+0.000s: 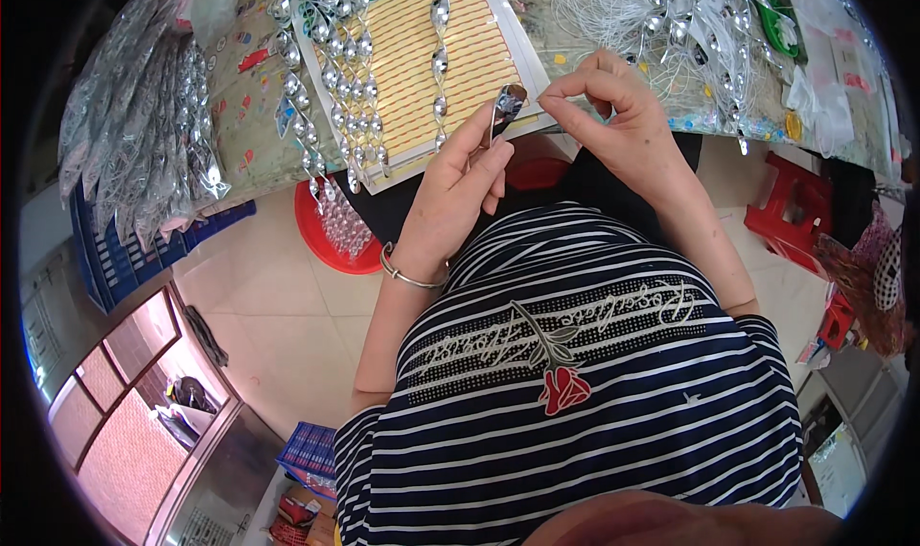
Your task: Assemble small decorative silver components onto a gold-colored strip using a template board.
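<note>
My left hand (454,189) is closed around a small shiny silver piece (509,102), its upper end standing out between thumb and fingers. Just to the right, my right hand (623,124) pinches thumb and forefinger together close to that piece. Whatever lies in this pinch is too fine to make out. Beyond both hands, a yellow sheet with rows of red marks (479,38) rests on the table. A strand of silver twisted ornaments (440,62) lies across it, and several more strands (359,95) hang over its left part and the table edge.
Bagged silver twists (144,115) are heaped on the table's left. White threads with silver pieces (671,19) spread at the right, near a green container (776,19). Below the edge stand a red basin (316,234), a blue crate (125,249) and a red stool (791,210).
</note>
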A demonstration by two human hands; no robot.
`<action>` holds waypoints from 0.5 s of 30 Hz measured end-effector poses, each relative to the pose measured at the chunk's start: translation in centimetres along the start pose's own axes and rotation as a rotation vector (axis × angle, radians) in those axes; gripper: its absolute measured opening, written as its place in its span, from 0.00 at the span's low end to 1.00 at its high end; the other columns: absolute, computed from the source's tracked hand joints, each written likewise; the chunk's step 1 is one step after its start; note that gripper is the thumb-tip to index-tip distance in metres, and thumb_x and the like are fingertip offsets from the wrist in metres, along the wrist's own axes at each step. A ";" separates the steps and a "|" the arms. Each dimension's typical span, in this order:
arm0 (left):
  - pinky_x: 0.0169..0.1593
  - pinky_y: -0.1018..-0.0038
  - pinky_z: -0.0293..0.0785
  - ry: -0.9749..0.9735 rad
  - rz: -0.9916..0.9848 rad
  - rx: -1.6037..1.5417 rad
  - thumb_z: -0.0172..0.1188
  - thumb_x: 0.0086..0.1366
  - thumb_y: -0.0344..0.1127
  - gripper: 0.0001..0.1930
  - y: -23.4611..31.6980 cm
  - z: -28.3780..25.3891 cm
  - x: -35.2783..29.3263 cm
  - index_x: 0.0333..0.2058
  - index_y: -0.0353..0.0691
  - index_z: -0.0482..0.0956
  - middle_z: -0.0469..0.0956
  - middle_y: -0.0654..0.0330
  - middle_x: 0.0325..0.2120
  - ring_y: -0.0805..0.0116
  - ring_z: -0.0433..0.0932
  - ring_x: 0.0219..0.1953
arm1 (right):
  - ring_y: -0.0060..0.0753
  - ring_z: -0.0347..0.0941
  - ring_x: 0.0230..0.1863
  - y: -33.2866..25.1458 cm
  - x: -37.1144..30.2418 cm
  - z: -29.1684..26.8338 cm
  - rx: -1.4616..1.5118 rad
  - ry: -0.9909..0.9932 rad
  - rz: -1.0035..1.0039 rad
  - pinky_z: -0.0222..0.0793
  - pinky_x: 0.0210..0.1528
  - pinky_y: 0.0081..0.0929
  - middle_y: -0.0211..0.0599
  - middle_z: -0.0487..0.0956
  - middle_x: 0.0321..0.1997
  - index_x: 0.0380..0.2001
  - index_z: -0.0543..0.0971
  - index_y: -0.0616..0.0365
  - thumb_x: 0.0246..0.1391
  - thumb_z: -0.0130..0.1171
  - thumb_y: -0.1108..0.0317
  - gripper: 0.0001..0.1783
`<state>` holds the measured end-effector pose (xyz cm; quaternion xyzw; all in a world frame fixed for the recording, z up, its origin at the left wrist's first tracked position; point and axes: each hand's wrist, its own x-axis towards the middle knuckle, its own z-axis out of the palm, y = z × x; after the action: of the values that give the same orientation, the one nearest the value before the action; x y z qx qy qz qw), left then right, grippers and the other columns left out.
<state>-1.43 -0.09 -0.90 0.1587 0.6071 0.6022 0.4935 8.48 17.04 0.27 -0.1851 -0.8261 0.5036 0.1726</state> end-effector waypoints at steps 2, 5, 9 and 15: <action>0.22 0.86 0.61 0.003 0.003 0.008 0.50 0.66 0.32 0.25 0.0 0.0 0.0 0.61 0.37 0.59 0.68 0.67 0.29 0.83 0.64 0.23 | 0.16 0.56 0.27 0.1 -0.1 0.1 0.004 -0.002 0.015 0.52 0.28 0.16 0.22 0.66 0.24 0.29 0.81 0.55 0.48 0.62 0.70 0.04; 0.22 0.86 0.61 0.004 0.004 0.014 0.51 0.66 0.32 0.25 0.0 0.0 0.0 0.61 0.36 0.59 0.68 0.67 0.30 0.82 0.65 0.23 | 0.17 0.56 0.26 0.1 -0.2 0.3 0.004 0.003 0.022 0.52 0.28 0.16 0.22 0.66 0.24 0.28 0.80 0.56 0.48 0.62 0.71 0.03; 0.22 0.86 0.61 -0.003 0.012 0.025 0.51 0.66 0.32 0.25 0.0 0.0 -0.1 0.60 0.35 0.59 0.69 0.66 0.31 0.82 0.65 0.23 | 0.17 0.56 0.26 -0.1 0.0 0.3 -0.006 0.014 0.023 0.53 0.28 0.16 0.23 0.68 0.24 0.27 0.79 0.56 0.48 0.61 0.72 0.02; 0.23 0.86 0.62 -0.004 0.020 0.019 0.51 0.66 0.32 0.25 0.0 0.1 -0.2 0.60 0.35 0.59 0.68 0.67 0.29 0.82 0.65 0.24 | 0.17 0.57 0.25 -0.2 0.0 0.2 -0.034 0.047 -0.030 0.53 0.28 0.16 0.23 0.69 0.24 0.27 0.79 0.57 0.48 0.61 0.72 0.02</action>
<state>-1.26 -0.18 -0.79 0.1707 0.6101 0.6011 0.4872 8.33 16.81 0.35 -0.1873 -0.8330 0.4822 0.1962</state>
